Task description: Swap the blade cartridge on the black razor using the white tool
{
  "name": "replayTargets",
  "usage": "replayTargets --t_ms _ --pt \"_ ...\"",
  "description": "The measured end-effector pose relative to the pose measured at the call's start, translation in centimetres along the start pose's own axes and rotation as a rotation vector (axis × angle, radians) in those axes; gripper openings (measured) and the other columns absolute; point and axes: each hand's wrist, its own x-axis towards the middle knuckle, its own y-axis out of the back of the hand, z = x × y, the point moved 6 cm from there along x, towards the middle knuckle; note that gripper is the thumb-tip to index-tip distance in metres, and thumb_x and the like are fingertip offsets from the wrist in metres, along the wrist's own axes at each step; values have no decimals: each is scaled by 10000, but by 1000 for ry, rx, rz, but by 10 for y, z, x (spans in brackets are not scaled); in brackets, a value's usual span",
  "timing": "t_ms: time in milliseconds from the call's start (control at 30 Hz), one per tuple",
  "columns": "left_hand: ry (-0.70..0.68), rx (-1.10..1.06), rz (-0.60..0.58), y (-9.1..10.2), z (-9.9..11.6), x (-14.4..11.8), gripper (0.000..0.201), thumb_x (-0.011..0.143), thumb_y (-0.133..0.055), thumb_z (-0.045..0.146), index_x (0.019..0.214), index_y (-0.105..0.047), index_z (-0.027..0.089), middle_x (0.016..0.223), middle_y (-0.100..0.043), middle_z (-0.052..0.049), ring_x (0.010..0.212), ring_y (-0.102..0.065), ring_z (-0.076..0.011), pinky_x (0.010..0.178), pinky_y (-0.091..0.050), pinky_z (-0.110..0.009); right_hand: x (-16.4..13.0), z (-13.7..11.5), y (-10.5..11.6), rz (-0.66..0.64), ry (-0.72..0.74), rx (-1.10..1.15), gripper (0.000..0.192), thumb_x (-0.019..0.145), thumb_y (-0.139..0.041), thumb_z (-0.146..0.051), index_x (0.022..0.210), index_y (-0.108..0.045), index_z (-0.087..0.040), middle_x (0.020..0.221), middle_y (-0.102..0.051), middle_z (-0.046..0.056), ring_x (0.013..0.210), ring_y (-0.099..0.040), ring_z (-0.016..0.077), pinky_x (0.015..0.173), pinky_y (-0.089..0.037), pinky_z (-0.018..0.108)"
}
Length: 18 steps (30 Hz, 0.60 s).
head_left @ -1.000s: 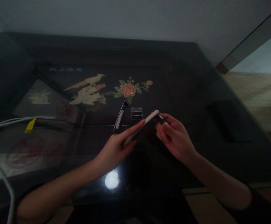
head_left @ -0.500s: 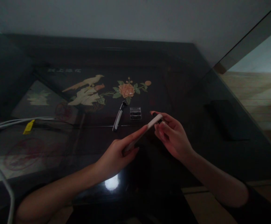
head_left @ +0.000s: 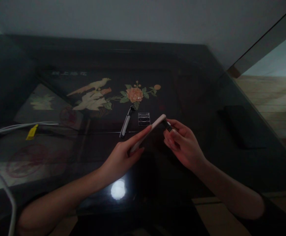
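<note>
Your left hand (head_left: 119, 157) grips one white phone (head_left: 148, 132); your right hand (head_left: 182, 146) pinches one small dark piece (head_left: 167, 125) at its far end, above the desk (head_left: 207, 98).

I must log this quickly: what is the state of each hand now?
Left hand: closed on the pale flat phone, held edge-up.
Right hand: closed, pinching a small dark object at the phone's far end.

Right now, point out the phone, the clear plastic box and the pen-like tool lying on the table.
phone (head_left: 150, 132), head view, on its pale edge between the two hands.
clear plastic box (head_left: 144, 118), head view, on the middle of its top.
pen-like tool (head_left: 126, 125), head view, on the middle of its pale shaft.
</note>
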Motion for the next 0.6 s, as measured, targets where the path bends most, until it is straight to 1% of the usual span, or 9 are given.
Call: replayTargets --t_ms 100,167,233,267,333,400,433,500,600 --pt "1 -27 -26 -3 0 -2 648 904 -512 129 1511 -340 279 1254 -648 -25 703 -600 -78 708 -515 -184 0 -1 0 6 -4 5 272 726 -813 -311 945 -688 -209 513 -455 -95 410 -283 42 418 -178 233" --pt "-19 -35 -39 -5 2 -3 642 908 -519 136 1508 -347 286 1311 -619 -38 809 -629 -102 764 -516 -198 0 -2 0 19 -9 6 278 712 -821 -306 937 -695 -202 521 -458 -90 416 -284 44 419 -178 237" --pt "-33 -22 -42 -6 3 -5 629 908 -537 152 1498 -371 294 1290 -625 -36 884 -621 -120 795 -504 -200 0 -3 0 29 -11 2 293 697 -829 -306 938 -703 -198 531 -447 -89 423 -278 46 418 -175 242" --pt "-32 -15 -46 -7 3 -5 625 908 -541 159 1496 -375 288 1204 -658 -31 844 -609 -114 761 -499 -189 0 -3 0 33 -9 -2 305 689 -832 -309 945 -707 -199 534 -441 -89 426 -275 47 418 -173 244" --pt "-22 -10 -74 -9 4 -7 624 910 -530 155 1503 -364 257 896 -669 12 640 -517 -82 605 -448 -152 0 -4 0 44 -5 -18 326 686 -832 -324 967 -714 -206 532 -440 -90 424 -267 50 421 -175 248" --pt "-22 -18 -110 -12 4 -9 621 910 -511 143 1505 -357 230 657 -525 69 516 -353 -68 491 -340 -134 0 -4 1 61 -1 -39 338 689 -827 -345 982 -717 -216 528 -451 -93 417 -256 50 426 -187 251" --pt "-28 -22 -124 -13 5 -10 619 909 -507 138 1504 -359 226 612 -456 83 506 -307 -68 474 -302 -134 0 -4 1 68 -2 -48 345 687 -828 -356 985 -717 -220 525 -458 -94 414 -252 49 428 -193 252" --pt "-41 -24 -138 -14 6 -10 617 906 -505 132 1499 -368 228 592 -387 90 512 -287 -71 470 -274 -138 1 -4 1 70 -4 -50 355 674 -836 -364 979 -720 -222 526 -471 -93 411 -250 47 427 -196 251" --pt "-44 -2 -126 -11 6 -8 617 906 -506 132 1499 -370 232 600 -421 87 505 -292 -70 466 -276 -138 1 -4 1 55 -8 -26 347 671 -843 -340 971 -723 -213 523 -467 -92 411 -262 45 424 -185 248"
